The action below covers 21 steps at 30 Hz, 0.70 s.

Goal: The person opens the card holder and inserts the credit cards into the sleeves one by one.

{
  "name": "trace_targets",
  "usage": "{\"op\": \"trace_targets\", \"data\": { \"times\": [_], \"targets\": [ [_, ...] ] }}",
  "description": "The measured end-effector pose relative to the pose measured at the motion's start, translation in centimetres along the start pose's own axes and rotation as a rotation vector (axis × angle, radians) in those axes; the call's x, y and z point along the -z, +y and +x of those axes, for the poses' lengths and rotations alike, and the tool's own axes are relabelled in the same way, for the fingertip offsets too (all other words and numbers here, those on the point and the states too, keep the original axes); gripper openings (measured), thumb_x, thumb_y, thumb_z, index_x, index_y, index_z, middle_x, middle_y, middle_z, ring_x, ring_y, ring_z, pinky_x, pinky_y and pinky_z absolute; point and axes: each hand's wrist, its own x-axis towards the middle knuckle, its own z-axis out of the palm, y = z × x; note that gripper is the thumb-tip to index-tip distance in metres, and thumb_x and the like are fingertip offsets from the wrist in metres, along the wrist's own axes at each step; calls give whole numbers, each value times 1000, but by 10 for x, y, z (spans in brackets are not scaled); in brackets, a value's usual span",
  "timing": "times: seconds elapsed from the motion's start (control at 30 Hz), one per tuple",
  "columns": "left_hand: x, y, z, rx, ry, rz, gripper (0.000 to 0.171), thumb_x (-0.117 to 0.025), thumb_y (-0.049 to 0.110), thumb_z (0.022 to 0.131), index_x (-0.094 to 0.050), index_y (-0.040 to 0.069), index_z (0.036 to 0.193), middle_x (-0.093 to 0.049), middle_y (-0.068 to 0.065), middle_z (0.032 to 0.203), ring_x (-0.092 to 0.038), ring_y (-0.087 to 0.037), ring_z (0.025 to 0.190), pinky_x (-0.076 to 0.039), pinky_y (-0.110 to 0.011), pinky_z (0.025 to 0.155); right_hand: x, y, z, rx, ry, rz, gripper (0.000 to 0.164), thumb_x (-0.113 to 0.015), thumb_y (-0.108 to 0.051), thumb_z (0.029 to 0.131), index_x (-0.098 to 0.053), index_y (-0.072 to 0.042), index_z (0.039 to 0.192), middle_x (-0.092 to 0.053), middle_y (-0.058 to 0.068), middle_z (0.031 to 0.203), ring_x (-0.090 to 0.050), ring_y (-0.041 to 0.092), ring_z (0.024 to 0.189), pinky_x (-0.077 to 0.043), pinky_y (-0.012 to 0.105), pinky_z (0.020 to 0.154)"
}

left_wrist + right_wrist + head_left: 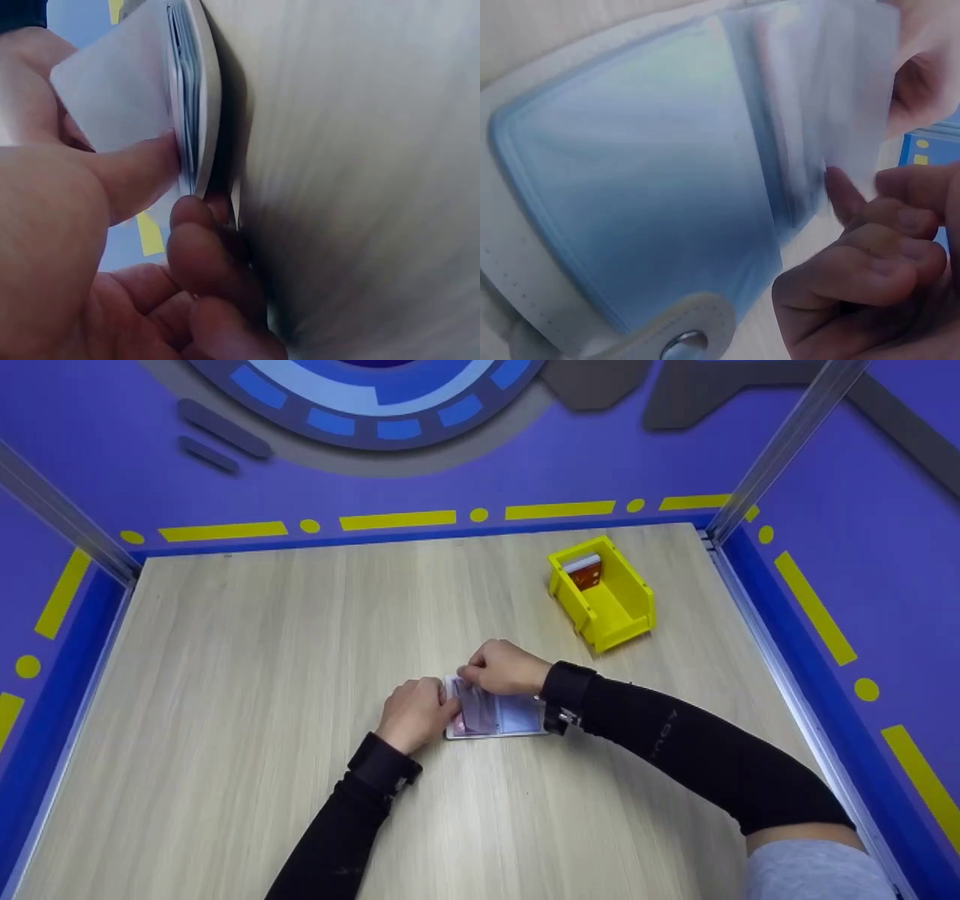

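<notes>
We see a pale wood-grain surface (pixel 262 660), purple wall panels (pixel 675 465) around, yellow bin (pixel 631 585) far right, card holder (pixel 519 715) mid-surface, left hand (pixel 415 712) pinching its edge, right hand (pixel 510 666) seemingly pinching a clear sleeve (pixel 478 710).

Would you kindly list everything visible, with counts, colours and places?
table: one, pale wood, centre
card holder: one, pale, on the table
clear pages: several, colourless, in card holder
strap: one, pale, on card holder
bin: one, yellow, table's far right
small stack: one, red and white, inside bin
walls: three, mostly purple, around table
posts: two, silver, back corners
shirt sleeve: one, grey, lower right
arm sleeves: two, black, lower half
wristbands: two, black, at their ends
left hand: one, gripping the card holder
right hand: one, pinching a clear page
</notes>
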Motion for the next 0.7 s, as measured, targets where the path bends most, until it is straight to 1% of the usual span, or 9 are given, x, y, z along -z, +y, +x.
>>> {"op": "trace_targets", "data": {
  "times": [0.07, 0.13, 0.2, 0.3, 0.4, 0.47, 0.53, 0.63, 0.7],
  "targets": [
    [-1, 0, 1, -1, -1, 5, 40, -71, 28, 101, -49, 19, 68, -46, 4, 67, -45, -18, 62, -33, -34, 58, 0, 0, -1, -11, 2, -2, 48, -57, -37, 114, -83, -7, 87, -47, -10, 61, -44, 10, 61, -35, 26, 61],
    [-1, 0, 2, 7, -2, 9, 43, -66, 31, 106, -49, 19, 68, -46, 3, 68, -46, -19, 63, -34, -35, 58, 0, 0, -3, -14, 12, -8, 53, -53, -42, 116, -85, -9, 90, -52, -9, 64, -49, 11, 65, -39, 26, 65],
    [-1, 1, 2, 15, 9, 12, 48, -60, 37, 111, -50, 19, 67, -48, 1, 68, -48, -20, 63, -36, -36, 59, 0, 0, -4, -21, 21, 1, 56, -51, -46, 116, -85, -11, 91, -56, -8, 67, -52, 11, 68, -42, 27, 68],
    [-1, 1, 2, 8, 32, 10, 56, -55, 49, 114, -51, 19, 66, -49, 1, 66, -49, -20, 62, -37, -36, 58, -1, -1, -5, -22, 35, 5, 61, -48, -50, 116, -81, -9, 86, -53, -7, 66, -49, 12, 65, -40, 28, 66],
    [-1, 0, 1, -5, 36, -12, 59, -64, 57, 109, -49, 20, 65, -47, 4, 63, -47, -18, 58, -35, -34, 56, -2, 0, -7, -15, 47, 0, 62, -47, -49, 117, -81, -6, 88, -50, -8, 66, -47, 12, 65, -39, 28, 66],
    [-2, -1, 0, -6, 26, -30, 58, -73, 55, 104, -48, 20, 66, -45, 6, 62, -44, -15, 57, -34, -33, 55, -3, 0, -10, -6, 45, -6, 59, -48, -47, 117, -84, -6, 93, -51, -8, 67, -48, 11, 66, -41, 27, 68],
    [-3, -1, -1, 0, 14, -35, 55, -80, 51, 100, -49, 19, 67, -45, 7, 63, -44, -14, 57, -33, -32, 54, -3, -1, -14, 8, 20, -32, 59, -47, -46, 117, -82, -5, 92, -50, -9, 67, -48, 11, 66, -41, 27, 68],
    [-3, -1, -1, 14, 7, -33, 50, -83, 45, 99, -52, 18, 70, -48, 6, 65, -46, -14, 59, -34, -31, 55, 4, -4, -22, 46, -19, -72, 58, -49, -45, 117, -75, -5, 85, -43, -8, 64, -44, 11, 61, -38, 28, 64],
    [-2, 0, -1, 20, 5, -35, 48, -81, 44, 100, -54, 16, 71, -49, 5, 66, -48, -15, 59, -35, -31, 55, 13, -6, -27, 84, -17, -89, 55, -51, -43, 117, -74, -6, 85, -45, -7, 64, -44, 11, 60, -37, 29, 62]
  ]
}}
